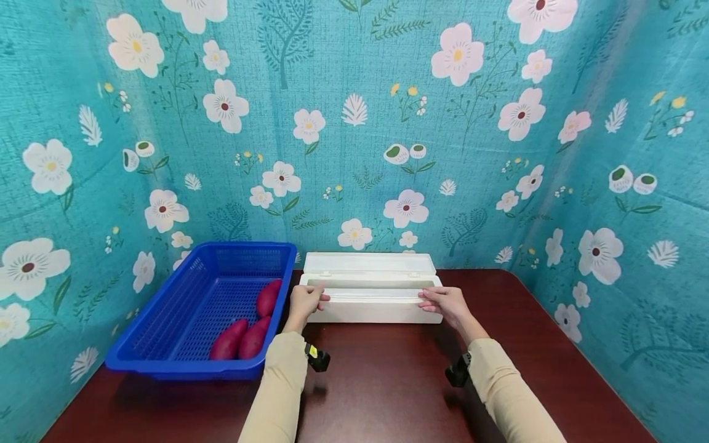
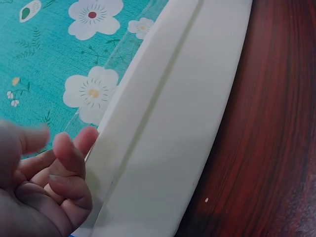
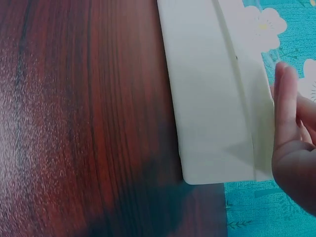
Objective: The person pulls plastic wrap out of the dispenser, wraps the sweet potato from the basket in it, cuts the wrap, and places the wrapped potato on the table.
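Observation:
A long white plastic box (image 1: 376,312) lies crosswise at the back of the table, its hinged lid (image 1: 370,263) tipped back. A pale strip (image 1: 371,295) runs along inside. Clear film (image 2: 129,52) shows above the box edge in the left wrist view, with the patterned cloth visible through it. My left hand (image 1: 306,303) is at the left end, its fingers curled and pinching at the film's edge. At the right end, my right hand (image 1: 445,303) pinches there with thumb and fingertips close together. The film between the fingertips is hard to make out.
A blue plastic basket (image 1: 149,363) stands to the left, near my left forearm. Several dark-red sweet potatoes (image 1: 254,338) lie along its right side. Teal flowered cloth (image 1: 354,184) hangs behind and at both sides of the dark red-brown table (image 1: 382,381).

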Demonstrator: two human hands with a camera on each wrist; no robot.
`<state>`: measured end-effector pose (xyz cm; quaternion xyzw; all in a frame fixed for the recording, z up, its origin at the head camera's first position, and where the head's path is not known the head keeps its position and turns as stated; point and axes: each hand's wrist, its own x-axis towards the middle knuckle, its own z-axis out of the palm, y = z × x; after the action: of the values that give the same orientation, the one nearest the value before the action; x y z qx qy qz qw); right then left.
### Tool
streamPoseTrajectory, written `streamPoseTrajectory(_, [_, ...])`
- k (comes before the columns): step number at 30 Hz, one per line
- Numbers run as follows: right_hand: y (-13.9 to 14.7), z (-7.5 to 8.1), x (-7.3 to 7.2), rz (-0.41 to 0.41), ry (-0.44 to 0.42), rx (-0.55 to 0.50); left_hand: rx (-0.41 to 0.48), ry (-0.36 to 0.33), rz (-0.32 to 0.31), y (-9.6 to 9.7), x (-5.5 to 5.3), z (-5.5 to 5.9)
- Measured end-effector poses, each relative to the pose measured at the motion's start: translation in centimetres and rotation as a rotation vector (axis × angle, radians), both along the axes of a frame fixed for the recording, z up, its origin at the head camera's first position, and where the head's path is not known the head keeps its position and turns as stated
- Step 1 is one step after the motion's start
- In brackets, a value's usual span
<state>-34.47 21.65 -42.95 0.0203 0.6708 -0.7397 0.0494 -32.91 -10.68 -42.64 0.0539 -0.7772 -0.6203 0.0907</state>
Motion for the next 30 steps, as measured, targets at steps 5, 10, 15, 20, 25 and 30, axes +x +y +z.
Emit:
streamPoseTrajectory(5, [-0.1, 0.2, -0.1, -0.037, -0.002, -0.011, 0.033, 0.026, 0.025, 0.1, 0.1, 0.2])
streamPoseTrajectory(10, [0.1, 0.5, -0.3, -0.046, 0.025, 0.027, 0.081, 0.017, 0.029, 0.2, 0.0, 0.4])
streamPoseTrajectory(15, [0.2, 0.9, -0.2, -0.03, 0.082, 0.062, 0.114, 0.037, 0.043, 0.2, -0.2, 0.8])
streamPoseTrajectory(20, [0.4, 1.1, -0.1, -0.024, 0.152, 0.139, 0.092, 0.027, 0.075, 0.3, -0.4, 1.1])
streamPoseTrajectory(25, [0.5, 1.3, -0.2, -0.039, 0.169, 0.161, 0.06, 0.047, 0.102, 0.5, -0.6, 1.4])
streamPoseTrajectory(30, [0.6, 1.8, -0.4, -0.052, 0.206, 0.189, 0.017, 0.065, 0.096, 0.5, -0.7, 1.9])
